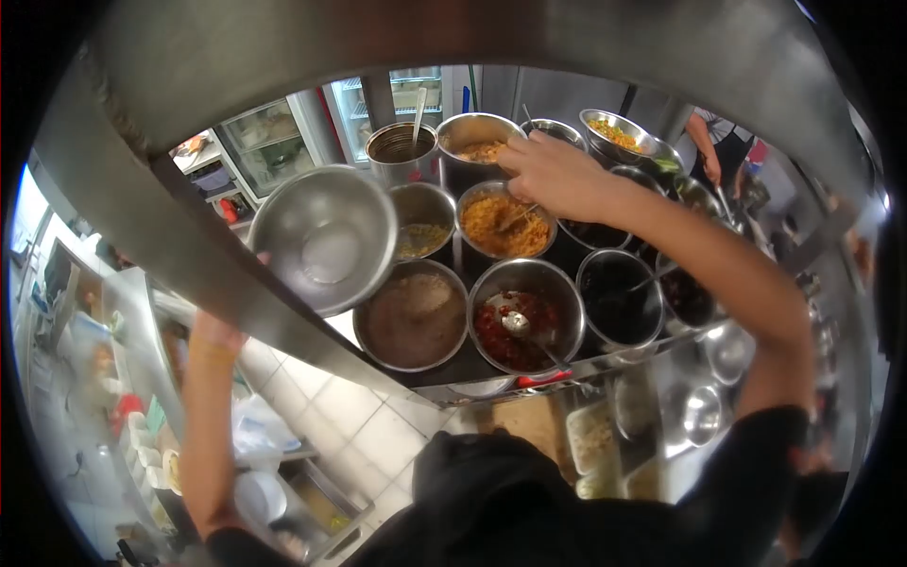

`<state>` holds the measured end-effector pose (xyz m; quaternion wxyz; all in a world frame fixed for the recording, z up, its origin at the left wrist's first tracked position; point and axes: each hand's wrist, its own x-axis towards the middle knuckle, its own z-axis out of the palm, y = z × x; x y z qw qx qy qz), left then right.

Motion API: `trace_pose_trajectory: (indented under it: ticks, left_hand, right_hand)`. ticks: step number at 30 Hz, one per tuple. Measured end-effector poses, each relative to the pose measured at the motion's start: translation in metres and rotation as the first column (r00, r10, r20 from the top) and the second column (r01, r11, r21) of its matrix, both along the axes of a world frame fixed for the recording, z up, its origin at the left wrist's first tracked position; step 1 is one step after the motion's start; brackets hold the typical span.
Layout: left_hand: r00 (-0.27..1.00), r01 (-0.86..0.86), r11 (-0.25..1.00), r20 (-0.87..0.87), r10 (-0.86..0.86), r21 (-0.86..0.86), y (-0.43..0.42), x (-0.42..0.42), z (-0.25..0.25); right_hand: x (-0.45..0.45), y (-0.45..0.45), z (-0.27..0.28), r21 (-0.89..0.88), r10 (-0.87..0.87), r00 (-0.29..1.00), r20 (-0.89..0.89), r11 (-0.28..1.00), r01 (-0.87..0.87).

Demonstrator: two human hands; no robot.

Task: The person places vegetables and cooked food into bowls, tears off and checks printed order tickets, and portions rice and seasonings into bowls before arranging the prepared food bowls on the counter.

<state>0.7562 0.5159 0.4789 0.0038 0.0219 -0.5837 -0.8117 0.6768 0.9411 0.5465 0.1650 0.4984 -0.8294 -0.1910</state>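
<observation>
My left hand, partly hidden by a metal post, holds a large steel bowl by its outer left edge. The bowl looks empty and is tilted beside the pots. Over the back row of containers, my right hand is closed around a spoon handle whose end rests in a pot of orange, crumbly food. In front of that pot stands one with red sauce and a ladle in it. A pot of brownish food stands to its left.
A metal frame crosses the left side and top. Several more pots, including one with dark contents, stand at the right. A glass-door fridge is behind. Another person's hand shows at the back right.
</observation>
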Motion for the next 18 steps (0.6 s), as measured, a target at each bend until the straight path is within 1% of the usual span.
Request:
trace_pose_trajectory:
  ticks: [2, 3, 4, 5, 6, 7, 8, 9, 10, 11, 12, 13, 14, 15, 16, 17, 18]
  left_hand:
    - [0.995, 0.095, 0.952, 0.048, -0.084, -0.292, 0.029, -0.014, 0.035]
    - [0.988, 0.156, 0.854, 0.081, -0.134, -0.496, 0.061, -0.011, 0.065]
    - [0.988, 0.154, 0.852, 0.085, -0.129, -0.5, 0.071, -0.019, 0.068]
    - [0.992, 0.129, 0.806, 0.065, -0.112, -0.578, 0.077, -0.028, 0.069]
    - [0.994, 0.103, 0.753, 0.043, -0.098, -0.649, 0.083, -0.035, 0.071]
    - [0.994, 0.102, 0.752, 0.045, -0.096, -0.651, 0.089, -0.042, 0.073]
    - [0.99, 0.129, 0.708, 0.054, -0.128, -0.694, 0.094, -0.047, 0.075]
    - [0.985, 0.155, 0.66, 0.063, -0.161, -0.735, 0.101, -0.05, 0.077]
    - [0.985, 0.154, 0.66, 0.062, -0.161, -0.735, 0.114, -0.049, 0.083]
    - [0.988, 0.13, 0.62, 0.051, -0.143, -0.774, 0.125, -0.046, 0.091]
    - [0.992, 0.104, 0.578, 0.04, -0.123, -0.809, 0.132, -0.046, 0.097]
    - [0.991, 0.086, 0.466, 0.029, -0.129, -0.88, 0.129, -0.057, 0.096]
    - [0.992, 0.086, 0.468, 0.03, -0.125, -0.88, 0.125, -0.066, 0.094]
    - [0.983, 0.063, 0.404, -0.013, -0.183, -0.913, 0.125, -0.07, 0.095]
    - [0.968, 0.035, 0.339, -0.052, -0.244, -0.94, 0.125, -0.073, 0.094]
    - [0.968, 0.039, 0.341, -0.049, -0.246, -0.939, 0.124, -0.075, 0.093]
    - [0.973, 0.033, 0.3, -0.037, -0.227, -0.953, 0.131, -0.07, 0.099]
  right_hand:
    - [-0.008, 0.006, -0.008, -0.171, 0.067, 0.998, 0.022, 0.983, -0.062]
    - [-0.007, 0.007, -0.008, -0.175, 0.07, 0.997, 0.023, 0.982, -0.065]
    - [-0.005, 0.007, -0.006, -0.144, 0.053, 0.995, 0.082, 0.989, -0.041]
    - [-0.004, 0.007, -0.006, -0.11, 0.035, 0.99, 0.138, 0.994, -0.02]
    - [-0.003, 0.007, -0.007, -0.114, 0.039, 0.99, 0.139, 0.993, -0.023]
    - [-0.001, 0.007, -0.01, -0.085, 0.042, 0.996, 0.079, 0.996, -0.035]
    - [0.001, 0.008, -0.012, -0.055, 0.045, 0.999, 0.021, 0.998, -0.044]
    - [0.003, 0.008, -0.013, -0.058, 0.044, 0.999, 0.024, 0.997, -0.043]
    - [0.003, 0.007, -0.011, -0.034, -0.017, 1.0, 0.008, 0.999, 0.017]
    - [0.003, 0.005, -0.008, -0.011, -0.075, 0.997, -0.012, 0.997, 0.075]
    - [0.003, 0.006, -0.006, -0.012, -0.071, 0.997, -0.014, 0.997, 0.071]
    - [0.004, 0.007, -0.004, -0.049, -0.083, 0.994, -0.066, 0.996, 0.08]
    - [0.005, 0.008, -0.003, -0.086, -0.098, 0.988, -0.118, 0.992, 0.088]
    - [0.007, 0.007, -0.002, -0.085, -0.097, 0.988, -0.117, 0.993, 0.087]
    - [0.011, 0.007, -0.003, -0.088, -0.05, 0.986, -0.157, 0.995, 0.036]
    - [0.015, 0.006, -0.005, -0.089, -0.004, 0.981, -0.195, 0.996, -0.013]
    - [0.019, 0.003, -0.006, -0.088, -0.007, 0.981, -0.192, 0.996, -0.01]
